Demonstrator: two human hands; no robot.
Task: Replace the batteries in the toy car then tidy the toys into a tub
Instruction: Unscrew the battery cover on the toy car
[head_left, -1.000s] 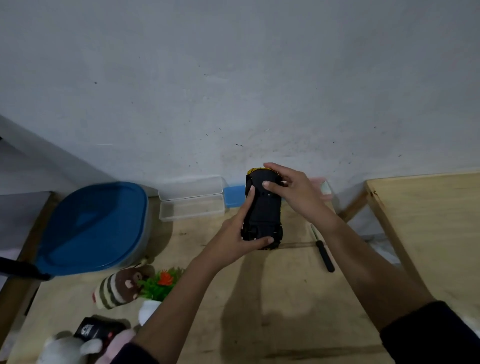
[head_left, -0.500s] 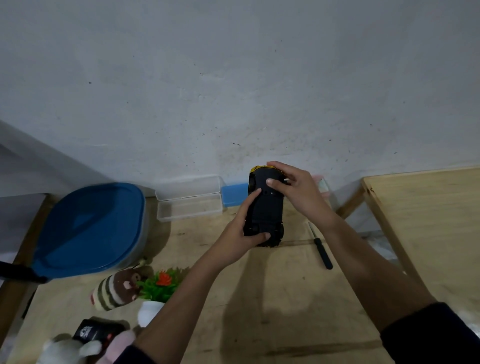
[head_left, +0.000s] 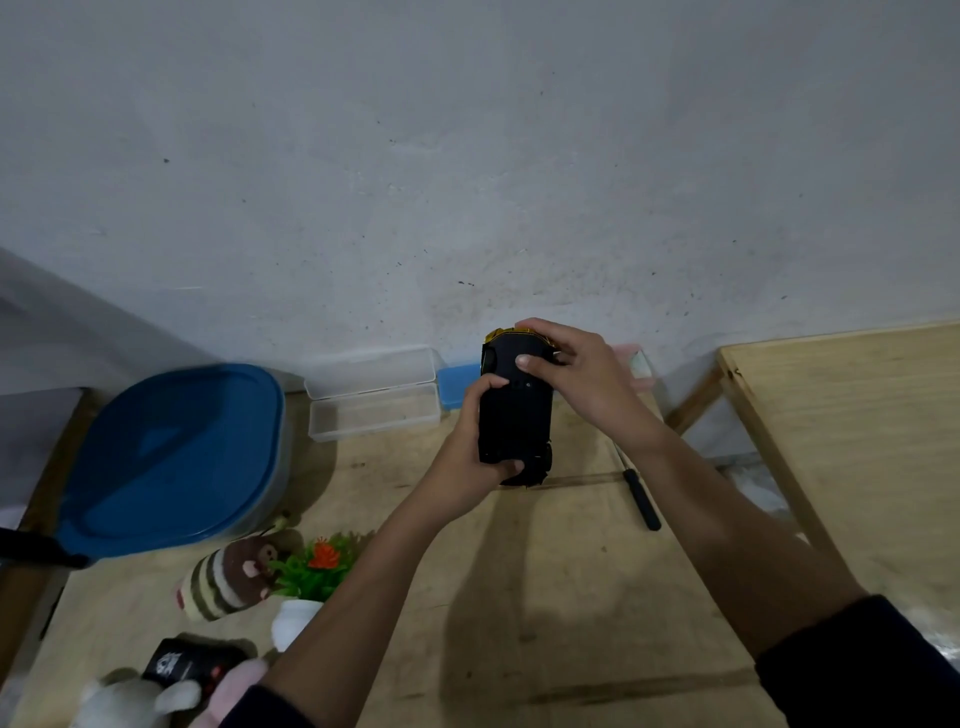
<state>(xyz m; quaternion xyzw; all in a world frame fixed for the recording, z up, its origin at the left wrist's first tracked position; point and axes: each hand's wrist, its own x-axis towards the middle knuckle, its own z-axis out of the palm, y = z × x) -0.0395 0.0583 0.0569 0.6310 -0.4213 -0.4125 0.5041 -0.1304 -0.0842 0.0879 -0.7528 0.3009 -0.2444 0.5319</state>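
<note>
A toy car (head_left: 514, 415) with a yellow body is held upside down above the wooden table (head_left: 519, 597), its black underside facing me. My left hand (head_left: 470, 452) grips the car's near end and left side. My right hand (head_left: 582, 379) grips the far end, thumb pressed on the underside. A tub with a blue lid (head_left: 171, 457) stands at the left. A screwdriver with a black handle (head_left: 640, 496) lies on the table just right of the car.
A clear open case (head_left: 371, 400) lies by the wall, a blue box (head_left: 457, 384) beside it. A striped plush (head_left: 228, 577), a small fake plant (head_left: 317, 566), a black remote (head_left: 182, 665) and a white plush (head_left: 124, 704) sit at lower left. A second table (head_left: 852, 441) stands right.
Both hands and the car have stayed nearly in place; my left hand's fingers have shifted slightly higher along the car's underside.
</note>
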